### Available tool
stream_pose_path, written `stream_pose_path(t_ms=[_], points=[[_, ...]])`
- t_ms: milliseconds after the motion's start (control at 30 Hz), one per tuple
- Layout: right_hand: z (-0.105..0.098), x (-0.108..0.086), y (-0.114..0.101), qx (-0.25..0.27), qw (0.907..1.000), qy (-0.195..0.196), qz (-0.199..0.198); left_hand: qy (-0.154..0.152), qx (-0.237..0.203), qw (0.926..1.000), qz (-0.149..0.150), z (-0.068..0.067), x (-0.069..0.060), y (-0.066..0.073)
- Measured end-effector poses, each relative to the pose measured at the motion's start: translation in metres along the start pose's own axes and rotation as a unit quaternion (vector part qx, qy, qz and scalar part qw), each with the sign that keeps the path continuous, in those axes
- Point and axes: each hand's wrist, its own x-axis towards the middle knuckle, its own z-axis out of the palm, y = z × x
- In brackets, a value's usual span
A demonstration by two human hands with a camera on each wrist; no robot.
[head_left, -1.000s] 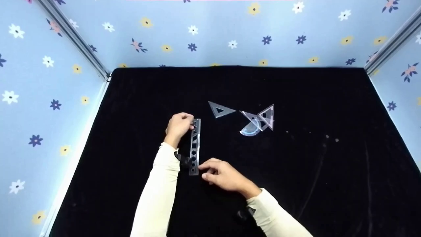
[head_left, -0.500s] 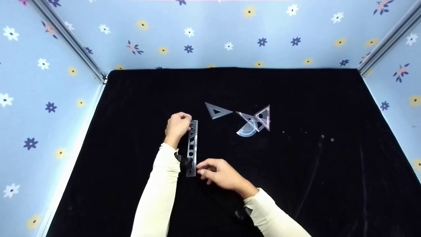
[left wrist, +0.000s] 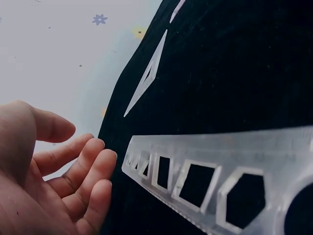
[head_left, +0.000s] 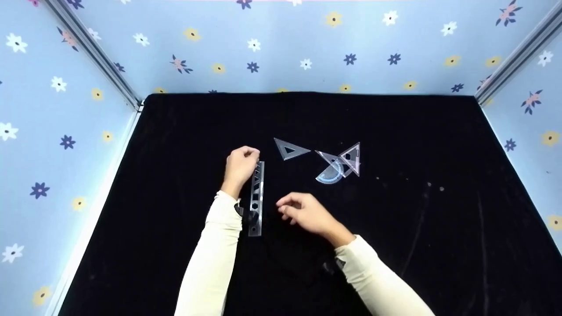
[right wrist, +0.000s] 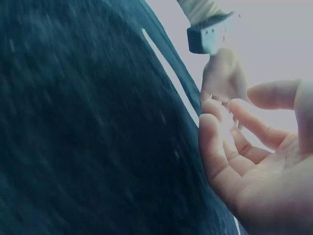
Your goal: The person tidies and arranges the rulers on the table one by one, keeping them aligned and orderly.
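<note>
I've got the head view bright and fairly even, the flowered wall (head_left: 281, 48) glowing whitest at lower left, glare streaking the stencil ruler (head_left: 262, 197). Left wrist feed: greyer, that wall washed out. Over on the right wrist, the black cloth (right wrist: 88, 127) smears, pale haze veils the right hand (right wrist: 259, 169), and the left hand (right wrist: 224, 76) reads soft.

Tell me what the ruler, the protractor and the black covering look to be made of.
Ruler: probably clear, smooth plastic; it is translucent, with pale, light-catching edges around its cut-outs.
Protractor: likely clear plastic too, as dark shows through beside its blue arc.
Black covering: seemingly matte fabric, perhaps velvet, given its lack of glare; the weave isn't discernible.
</note>
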Motion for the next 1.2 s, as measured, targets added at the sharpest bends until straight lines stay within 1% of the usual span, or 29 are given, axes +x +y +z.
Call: stream_pose_path(t_ms=[67, 133, 233, 333, 400, 500, 600, 700, 833, 1000, 1200], points=[[-0.004, 0.003, 0.000, -0.013, 0.9999, 0.004, 0.000, -0.004, -0.004, 0.9999, 0.011, 0.000, 0.000, 0.002], [-0.008, 0.005, 0.000, -0.023, 0.9997, 0.009, 0.001, -0.014, -0.016, 0.9997, 0.011, 0.001, 0.000, 0.004], [-0.012, 0.007, 0.000, -0.032, 0.9993, 0.015, 0.007, -0.024, -0.035, 0.9991, 0.001, 0.002, 0.000, 0.004], [-0.015, 0.011, 0.002, -0.038, 0.9991, 0.014, 0.012, -0.028, -0.073, 0.9968, -0.010, 0.003, -0.001, 0.003], [-0.018, 0.013, 0.002, -0.040, 0.9990, 0.018, 0.013, -0.036, -0.109, 0.9933, -0.014, 0.004, -0.001, 0.003], [-0.024, 0.017, 0.002, -0.040, 0.9986, 0.031, 0.016, -0.053, -0.164, 0.9848, -0.021, 0.006, -0.002, 0.004], [-0.029, 0.021, 0.002, -0.041, 0.9981, 0.043, 0.017, -0.062, -0.191, 0.9794, -0.026, 0.008, -0.001, 0.004], [-0.033, 0.025, 0.002, -0.045, 0.9975, 0.053, 0.016, -0.066, -0.199, 0.9774, -0.026, 0.011, -0.001, 0.005], [-0.036, 0.029, 0.004, -0.045, 0.9967, 0.066, 0.017, -0.070, -0.194, 0.9782, -0.024, 0.016, 0.000, 0.005], [-0.039, 0.035, 0.006, -0.038, 0.9970, 0.065, 0.019, -0.066, -0.195, 0.9782, -0.024, 0.020, -0.001, 0.002], [-0.045, 0.040, 0.006, -0.024, 0.9962, 0.081, 0.020, -0.082, -0.214, 0.9732, -0.015, 0.023, 0.000, 0.000]])
